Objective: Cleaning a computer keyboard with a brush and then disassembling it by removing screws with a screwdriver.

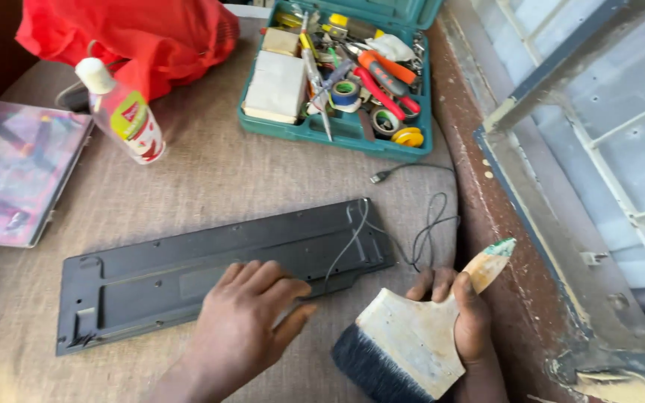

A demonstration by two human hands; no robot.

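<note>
1. Head view, L hand [244, 317]: fingers are lying slightly spread and nearly flat, palm down, pressing on the near edge of the keyboard [218, 272]; nothing is being gripped. Forearm is coming in from the bottom edge, angling up and to the right.
2. Head view, R hand [457, 313]: fingers are wrapping shut round the handle of the wide paintbrush [412, 339]; thumb is lying along the handle's top. Brush is sitting tilted, dark bristles pointing down-left toward the near table edge, handle tip pointing up-right. Wrist is entering from the bottom right.
3. Keyboard: black, lying upside down w/ its underside showing, stretching diagonally across the cloth-covered table [210, 179], between the two hands and the far items. Its cable [419, 231] is trailing off the right end in loose loops.
4. Surroundings: green toolbox [345, 130] standing open at the far side, holding tape rolls, pliers etc.; plastic bottle [121, 112] lying tilted beside a red bag [136, 37]; flat case [16, 172] at left; window frame [561, 149] at right.
</note>
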